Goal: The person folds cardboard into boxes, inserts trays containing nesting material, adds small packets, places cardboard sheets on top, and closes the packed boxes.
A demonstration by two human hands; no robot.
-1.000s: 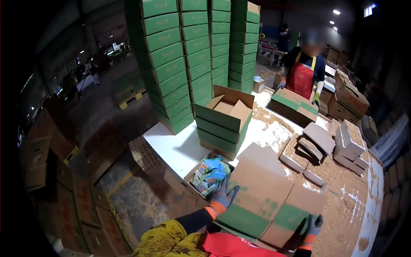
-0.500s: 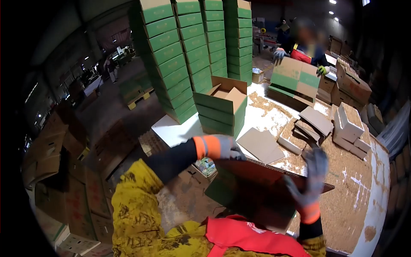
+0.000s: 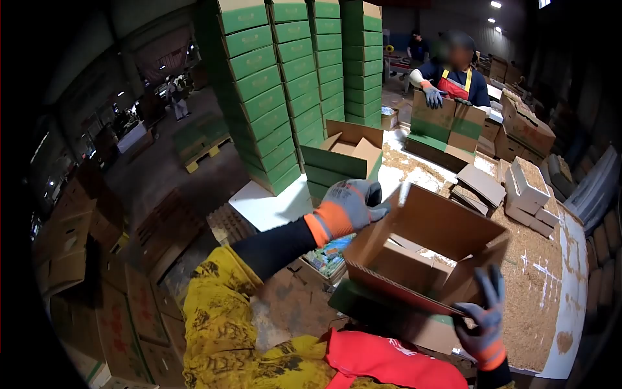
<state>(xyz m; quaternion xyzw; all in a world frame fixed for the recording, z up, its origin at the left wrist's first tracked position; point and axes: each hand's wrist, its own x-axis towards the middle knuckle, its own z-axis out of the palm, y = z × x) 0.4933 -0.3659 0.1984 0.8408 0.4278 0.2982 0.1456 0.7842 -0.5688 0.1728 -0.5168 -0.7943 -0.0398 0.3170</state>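
Note:
A brown and green cardboard box (image 3: 444, 223), opened into a square frame, stands tilted in front of me, and the table shows through it. My left hand (image 3: 350, 204), in a grey and orange glove, is at its upper left corner with fingers closed on the cardboard edge. At the lower right corner, my right hand (image 3: 483, 318) touches the box with its fingers spread. Left of the box, a carton of blue and green packets (image 3: 329, 258) is partly hidden. Behind my left hand stand nested open green boxes (image 3: 346, 152).
Tall stacks of green boxes (image 3: 259, 97) rise behind the table (image 3: 531, 305). Across it a co-worker (image 3: 463, 78) holds another green and brown box (image 3: 440, 126). Cardboard pieces (image 3: 481, 185) and white trays (image 3: 528, 194) lie at the right.
The flat cardboard has been lifted off the table and opened into a box frame. My left hand has moved up along it. The co-worker's box has been raised upright.

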